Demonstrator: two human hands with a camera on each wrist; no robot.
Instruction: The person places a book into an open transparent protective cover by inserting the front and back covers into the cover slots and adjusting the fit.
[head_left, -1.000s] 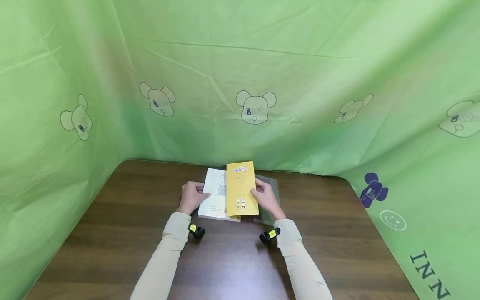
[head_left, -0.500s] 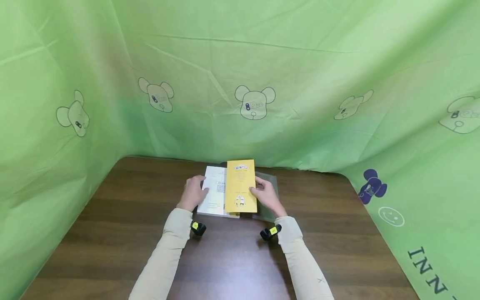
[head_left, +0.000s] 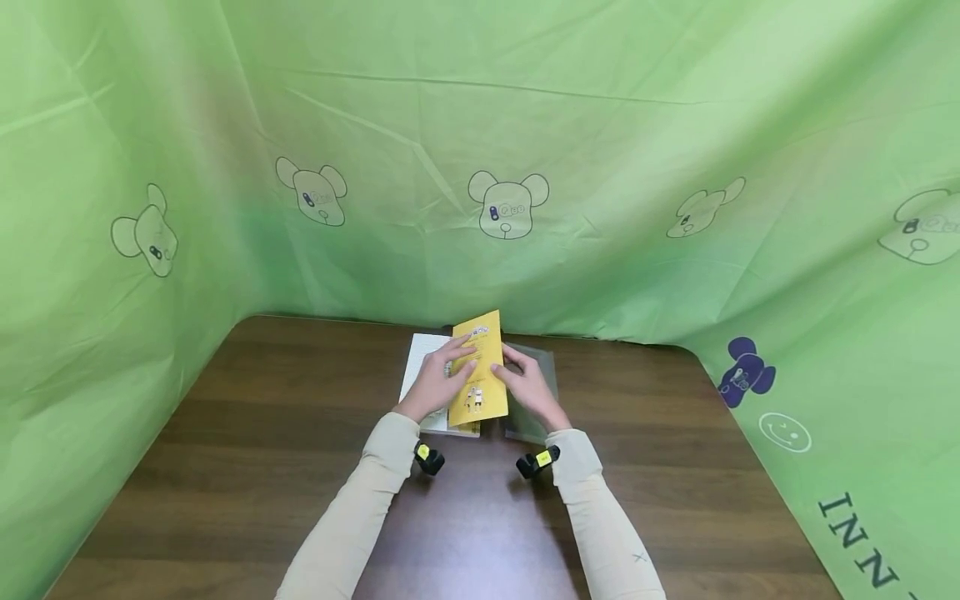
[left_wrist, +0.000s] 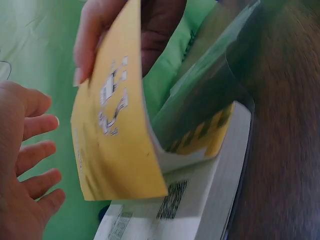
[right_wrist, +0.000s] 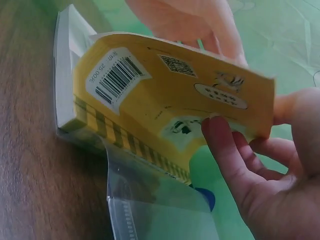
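A thick paperback book [head_left: 422, 354] lies on the table, its white page with a printed code facing up. Its yellow cover flap [head_left: 480, 375] stands raised and bent over the page. My right hand [head_left: 525, 387] pinches the flap's right edge, thumb in front and fingers behind. Over the flap's left side in the head view is my left hand [head_left: 442, 379]; the left wrist view shows its fingers spread and apart from the flap. A clear plastic book cover [right_wrist: 155, 215] extends from under the book toward the right. The yellow outer side bears a barcode [right_wrist: 120, 80].
The brown wooden table [head_left: 247, 467] reaches back to a green curtain [head_left: 375, 250] printed with bear heads. A small blue rounded thing [right_wrist: 206, 198] shows behind the book. Black wrist cameras [head_left: 429, 458] are worn on both wrists.
My left hand has left the book's left edge and moved right, over the page to the flap. The yellow flap has turned and tilted in my right hand, which keeps nearly its place.
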